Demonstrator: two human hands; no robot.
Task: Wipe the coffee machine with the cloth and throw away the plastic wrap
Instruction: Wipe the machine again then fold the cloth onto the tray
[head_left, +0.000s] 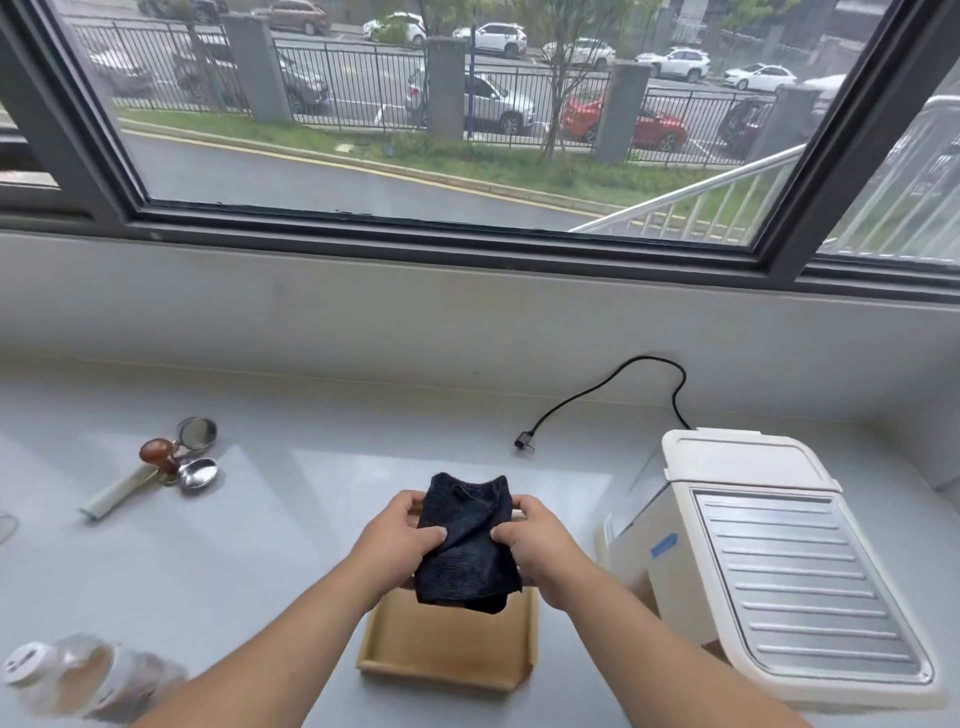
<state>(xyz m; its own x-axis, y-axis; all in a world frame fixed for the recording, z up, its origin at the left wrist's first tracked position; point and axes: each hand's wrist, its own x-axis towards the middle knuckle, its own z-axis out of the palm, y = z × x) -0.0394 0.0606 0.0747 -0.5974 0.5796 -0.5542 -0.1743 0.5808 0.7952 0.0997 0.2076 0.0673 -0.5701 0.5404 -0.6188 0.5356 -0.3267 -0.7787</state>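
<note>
Dark knitted cloth (467, 540) hangs bunched between both hands, held above a shallow wooden tray (447, 649) at the middle of the pale table (311, 467). The left hand (400, 540) pinches its left edge and the right hand (535, 540) its right edge, thumbs on the front and fingers curled behind.

It looks light, soft and limp, so it should fold or wad without effort and will sag wherever it is not held. Gathering it into a pad in one palm would probably give a firmer wiping face than holding it by the edges.

From the cloth, the white coffee machine (753, 571) stands at about four o'clock, close by, with its ribbed metal top facing up. That smooth, hard casing should take a wipe easily, though the grooves may call for fingertip pressure.

A black cable (597, 389) lies at one o'clock and a wooden-knobbed tamper (161, 457) at ten o'clock. A blurred jar (78, 675) lies at eight o'clock. I cannot pick out the plastic wrap for certain.
</note>
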